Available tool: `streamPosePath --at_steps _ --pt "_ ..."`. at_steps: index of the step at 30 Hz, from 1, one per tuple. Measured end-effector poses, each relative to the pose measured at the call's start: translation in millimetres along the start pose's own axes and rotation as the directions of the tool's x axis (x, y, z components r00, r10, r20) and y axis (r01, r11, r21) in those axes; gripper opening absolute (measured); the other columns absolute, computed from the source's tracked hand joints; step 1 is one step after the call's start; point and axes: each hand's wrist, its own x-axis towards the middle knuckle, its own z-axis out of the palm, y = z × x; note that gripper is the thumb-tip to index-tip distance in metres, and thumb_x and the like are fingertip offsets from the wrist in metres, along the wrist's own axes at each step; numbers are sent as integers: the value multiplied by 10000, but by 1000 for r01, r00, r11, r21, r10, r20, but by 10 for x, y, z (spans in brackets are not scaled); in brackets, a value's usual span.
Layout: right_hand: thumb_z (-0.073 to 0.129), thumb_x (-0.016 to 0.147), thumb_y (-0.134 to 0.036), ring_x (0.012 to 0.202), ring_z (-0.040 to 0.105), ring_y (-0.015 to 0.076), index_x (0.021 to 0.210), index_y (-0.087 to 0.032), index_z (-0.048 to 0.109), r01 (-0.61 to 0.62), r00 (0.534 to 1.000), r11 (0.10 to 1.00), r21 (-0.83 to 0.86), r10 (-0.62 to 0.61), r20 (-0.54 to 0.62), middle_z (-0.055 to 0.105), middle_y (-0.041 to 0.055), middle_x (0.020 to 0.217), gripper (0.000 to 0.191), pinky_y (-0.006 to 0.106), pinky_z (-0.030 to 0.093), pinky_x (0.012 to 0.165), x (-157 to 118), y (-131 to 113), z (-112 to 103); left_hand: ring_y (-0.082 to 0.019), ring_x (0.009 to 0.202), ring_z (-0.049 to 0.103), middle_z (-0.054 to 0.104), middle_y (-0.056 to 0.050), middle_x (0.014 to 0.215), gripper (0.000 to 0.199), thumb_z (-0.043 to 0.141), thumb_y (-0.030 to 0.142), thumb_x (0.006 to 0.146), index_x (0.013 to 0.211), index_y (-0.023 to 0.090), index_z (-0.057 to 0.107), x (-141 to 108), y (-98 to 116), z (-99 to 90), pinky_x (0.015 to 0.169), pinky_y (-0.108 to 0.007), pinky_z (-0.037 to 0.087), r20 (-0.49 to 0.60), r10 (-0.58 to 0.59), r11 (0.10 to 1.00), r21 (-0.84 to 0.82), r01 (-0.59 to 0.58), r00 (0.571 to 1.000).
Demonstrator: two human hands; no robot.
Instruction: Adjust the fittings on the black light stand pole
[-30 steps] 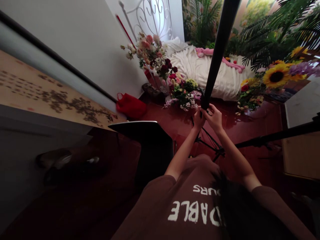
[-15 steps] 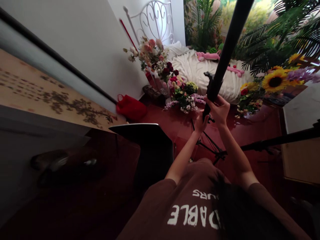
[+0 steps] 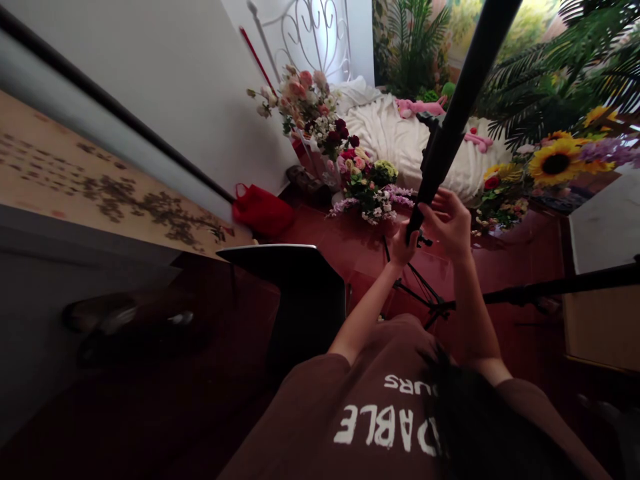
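Observation:
A black telescoping stand (image 3: 460, 100) slants up from the middle of the view past the top edge. My left hand (image 3: 401, 245) is wrapped round its lower tube. Just above and to the right, my right hand (image 3: 453, 223) has its fingers bent and apart, with the thumb tip close to the tube; whether it touches is unclear. A dark clamp knob (image 3: 429, 120) juts from the collar above my hands. Another small knob (image 3: 425, 241) shows between my hands. Thin black tripod legs (image 3: 420, 293) spread over the floor below.
A black chair-like panel (image 3: 310, 293) stands left of my arms. Flower bunches (image 3: 370, 180) and a white-draped bed (image 3: 380, 133) lie ahead. Sunflowers (image 3: 555, 163) stand at right. Another black pole (image 3: 565, 287) crosses the right side. A red bag (image 3: 263, 210) rests by the wall.
My right hand has loosened from the stand and moved slightly right, its fingers opening. The stand's upper part and collar have shifted a little right in view. My left hand keeps its hold.

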Motion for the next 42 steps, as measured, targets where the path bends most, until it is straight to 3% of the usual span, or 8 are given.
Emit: streamPosePath --at_steps 4,9,18,22,26,33,38,42 --pt "745 793 -401 985 704 208 1052 -235 705 -142 985 982 -128 152 77 735 58 1046 311 388 573 909 -370 285 -196 -150 687 622 659 -46 797 471 437 608 930 1131 210 589 7 17 -16 636 -261 483 -5 30 1000 4 -30 1000" --pt "758 770 -389 965 695 199 1129 -247 656 -282 959 957 -60 281 -35 720 63 1057 399 376 574 889 -743 508 -258 -144 664 610 634 -27 750 460 426 612 932 1094 212 586 6 28 -20 627 -251 472 -3 26 999 22 -25 1000" --pt "699 796 -441 644 663 143 1198 -254 577 -377 918 924 66 383 -102 684 -26 770 460 274 556 649 -766 712 -144 -144 653 608 648 -31 766 466 421 619 931 1104 217 580 2 12 -11 609 -246 462 11 8 1000 22 -8 1000" --pt "655 795 -399 470 534 81 1102 -242 569 -496 826 808 319 552 -114 593 -79 646 356 194 472 475 -670 777 -26 -151 665 609 650 -39 782 470 432 610 930 1118 209 591 -1 -2 1 617 -254 458 3 6 1000 21 -6 1000" --pt "629 777 -327 412 434 53 954 -223 578 -628 700 571 528 712 62 457 -107 525 211 147 379 401 -607 771 23 -156 684 611 653 -41 787 460 452 600 925 1121 210 596 -2 -14 13 638 -258 462 -2 -16 1000 20 16 1000" --pt "681 789 -523 565 597 92 1021 -227 589 -514 831 797 317 555 -49 693 -19 730 387 200 500 544 -824 692 -46 -148 699 616 659 -44 810 454 429 598 935 1108 207 580 6 0 5 652 -249 468 8 20 1000 22 -21 1000" --pt "718 786 -506 609 619 117 1137 -240 570 -381 921 918 106 387 -41 681 -36 726 465 234 513 594 -942 695 -78 -138 665 598 642 -30 780 443 404 589 948 1095 203 564 5 16 2 626 -241 448 -1 42 997 66 -41 999" --pt "739 772 -515 572 616 122 1143 -237 563 -323 945 946 8 323 -51 656 -52 680 495 243 505 580 -948 779 -80 -136 665 597 631 -20 757 417 412 567 954 1084 201 563 4 13 4 623 -235 443 -6 43 993 113 -42 999"
